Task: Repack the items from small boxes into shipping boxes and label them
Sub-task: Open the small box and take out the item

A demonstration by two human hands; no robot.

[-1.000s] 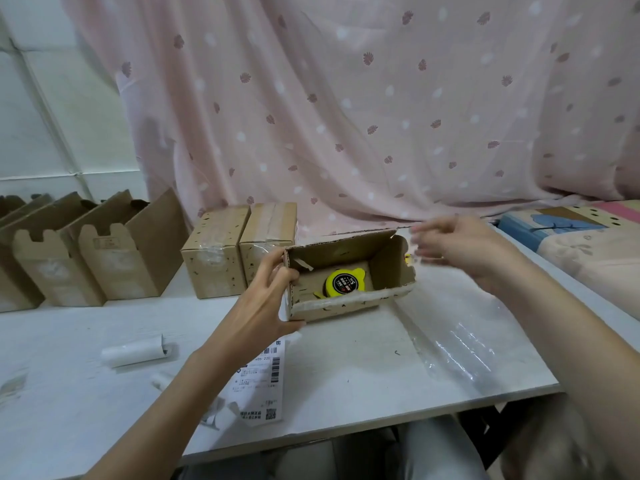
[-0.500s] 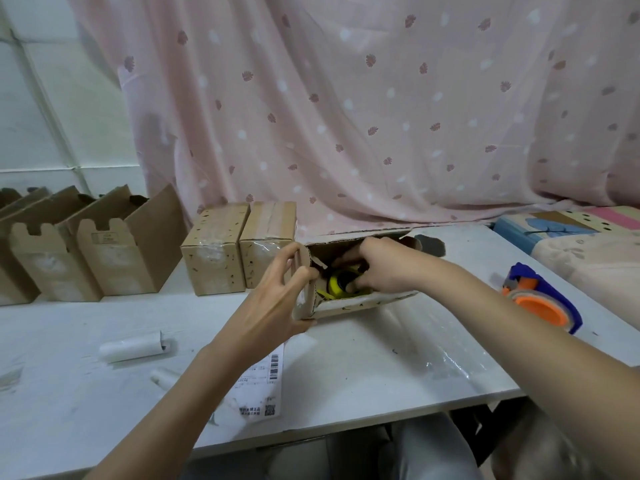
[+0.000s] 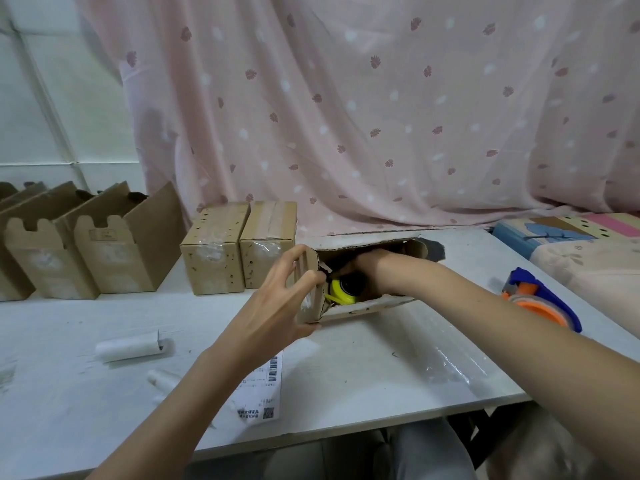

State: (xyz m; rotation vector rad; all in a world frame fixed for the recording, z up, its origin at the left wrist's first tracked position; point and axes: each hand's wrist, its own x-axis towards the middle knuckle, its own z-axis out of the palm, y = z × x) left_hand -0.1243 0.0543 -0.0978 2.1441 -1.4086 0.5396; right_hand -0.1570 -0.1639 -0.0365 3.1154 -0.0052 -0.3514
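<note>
Both hands (image 3: 287, 296) at box (image 3: 367, 308) (table (image 3: 381, 368) edge near)

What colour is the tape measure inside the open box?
Yellow with a black centre, seen in the head view; the tape measure sits inside the open box.

We're at a home packing bench: white table (image 3: 346, 375), cardboard boxes (image 3: 114, 251), tape dispenser (image 3: 540, 299), pink curtain (image 3: 346, 116).

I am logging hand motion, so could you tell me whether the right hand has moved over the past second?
Yes. The right hand has gone from above the open box's right end down inside it, by the yellow tape measure.
</note>
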